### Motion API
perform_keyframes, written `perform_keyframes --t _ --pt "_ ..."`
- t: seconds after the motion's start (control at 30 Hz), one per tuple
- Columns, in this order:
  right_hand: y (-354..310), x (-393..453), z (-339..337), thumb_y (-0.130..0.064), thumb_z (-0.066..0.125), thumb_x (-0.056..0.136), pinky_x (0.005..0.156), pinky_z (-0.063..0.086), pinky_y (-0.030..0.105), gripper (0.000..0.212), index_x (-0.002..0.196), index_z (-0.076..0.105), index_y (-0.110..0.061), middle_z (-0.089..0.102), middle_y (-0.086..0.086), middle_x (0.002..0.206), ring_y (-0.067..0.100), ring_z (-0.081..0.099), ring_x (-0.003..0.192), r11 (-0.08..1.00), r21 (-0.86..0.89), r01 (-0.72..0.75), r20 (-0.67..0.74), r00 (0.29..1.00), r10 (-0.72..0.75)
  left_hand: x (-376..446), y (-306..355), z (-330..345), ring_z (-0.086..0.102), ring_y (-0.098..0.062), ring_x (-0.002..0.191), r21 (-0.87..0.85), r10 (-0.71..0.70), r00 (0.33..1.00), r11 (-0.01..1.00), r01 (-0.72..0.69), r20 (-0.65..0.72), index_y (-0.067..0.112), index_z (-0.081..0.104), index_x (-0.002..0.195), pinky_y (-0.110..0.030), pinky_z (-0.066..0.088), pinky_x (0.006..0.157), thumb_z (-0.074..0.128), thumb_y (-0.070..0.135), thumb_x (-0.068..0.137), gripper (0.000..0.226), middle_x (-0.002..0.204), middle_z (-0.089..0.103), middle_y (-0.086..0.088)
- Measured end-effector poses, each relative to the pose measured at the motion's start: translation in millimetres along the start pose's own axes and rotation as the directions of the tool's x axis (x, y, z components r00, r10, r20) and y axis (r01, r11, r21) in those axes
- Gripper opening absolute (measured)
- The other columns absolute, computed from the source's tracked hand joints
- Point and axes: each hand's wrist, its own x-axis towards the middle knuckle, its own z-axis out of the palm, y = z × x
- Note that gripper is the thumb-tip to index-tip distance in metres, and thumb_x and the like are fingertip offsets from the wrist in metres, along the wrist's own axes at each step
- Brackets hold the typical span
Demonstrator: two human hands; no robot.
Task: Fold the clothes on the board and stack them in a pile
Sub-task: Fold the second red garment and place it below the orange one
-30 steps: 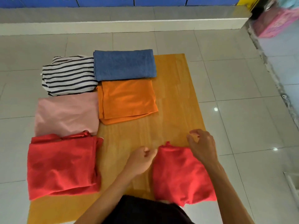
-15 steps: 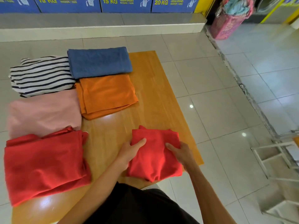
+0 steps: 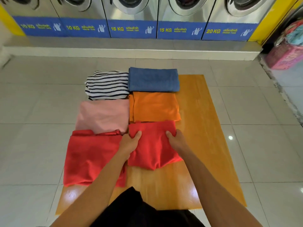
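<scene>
Head view: fingertips under red cloth (image 3: 152, 145).

Both bare forearms reach forward from the bottom of the view, converging slightly toward the middle. The left hand (image 3: 130, 142) curls its fingers (image 3: 136, 135) over the left edge of a folded red cloth (image 3: 153, 145), thumb tucked out of sight, gripping it. The right hand (image 3: 176, 140) clamps the cloth's right edge the same way, knuckles up, level with the left.
</scene>
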Motion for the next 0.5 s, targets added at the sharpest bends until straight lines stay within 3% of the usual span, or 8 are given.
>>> perform_keyframes --t 0.13,0.27,0.5 --pt "18 11 6 -0.043 0.058 0.097 0.098 0.052 0.048 0.053 0.129 0.061 -0.002 0.069 0.019 0.124 0.037 0.065 0.114 0.999 -0.035 -0.039 0.024 0.999 0.04 3 3 3 0.051 -0.035 0.128 0.186 -0.029 1.0 0.982 0.029 0.0 0.002 0.051 0.132 -0.04 0.044 0.103 0.061 0.046 0.089 0.062 0.137 0.055 -0.018" --pt "18 15 -1 -0.043 0.059 0.097 0.096 0.054 0.049 0.048 0.127 0.064 -0.005 0.071 0.014 0.12 0.034 0.067 0.11 0.999 -0.002 -0.047 0.064 0.997 0.047 1 11 4 0.048 -0.036 0.129 0.297 -0.029 0.999 0.955 0.02 0.028 -0.002 0.047 0.13 -0.036 0.041 0.101 0.055 0.043 0.094 0.058 0.139 0.051 -0.022" --pt "20 13 -2 -0.039 0.062 0.098 0.096 0.055 0.048 0.046 0.126 0.064 -0.003 0.07 0.015 0.12 0.033 0.067 0.109 0.998 0.034 -0.052 0.071 0.996 0.05 -13 21 0 0.041 -0.038 0.137 0.356 0.079 0.996 0.93 -0.09 0.047 -0.003 0.028 0.147 -0.038 0.036 0.108 0.051 0.04 0.096 0.071 0.15 0.04 -0.023"
